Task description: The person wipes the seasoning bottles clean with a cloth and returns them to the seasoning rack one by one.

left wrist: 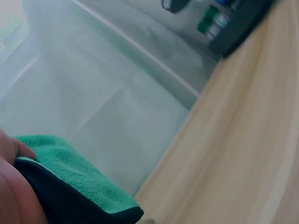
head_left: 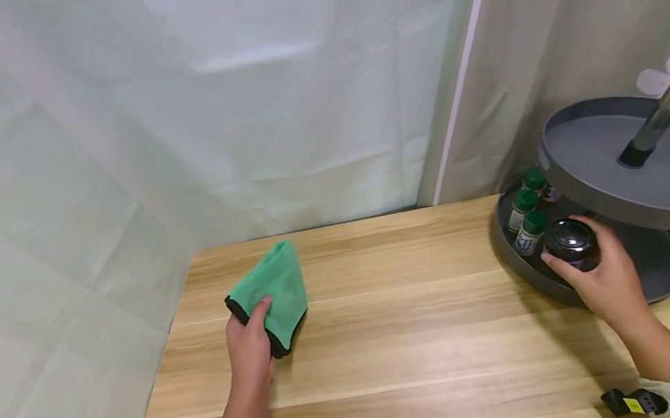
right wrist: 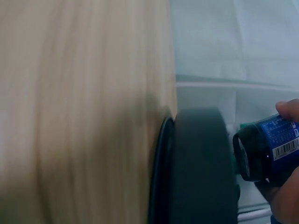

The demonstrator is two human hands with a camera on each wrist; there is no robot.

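My left hand (head_left: 250,348) grips a folded green microfibre cloth (head_left: 282,289) with black edging, held up over the left side of the table. In the left wrist view the thumb lies on the cloth (left wrist: 79,172). On the right, my right hand (head_left: 613,272) holds a dark jar (head_left: 570,241) between thumb and fingers, at the lower tier of a grey two-tier turntable rack (head_left: 650,268). The right wrist view shows the jar's blue label (right wrist: 282,135) with a barcode, just above the tier's rim. Several small green-capped spice bottles (head_left: 529,234) stand beside the jar.
The upper tier (head_left: 596,135) of the rack overhangs part of the lower one, with a metal post (head_left: 665,116) rising from it. Wood-grain tabletop (head_left: 410,311) lies between the hands. Pale curtains (head_left: 297,102) hang along the table's back and left.
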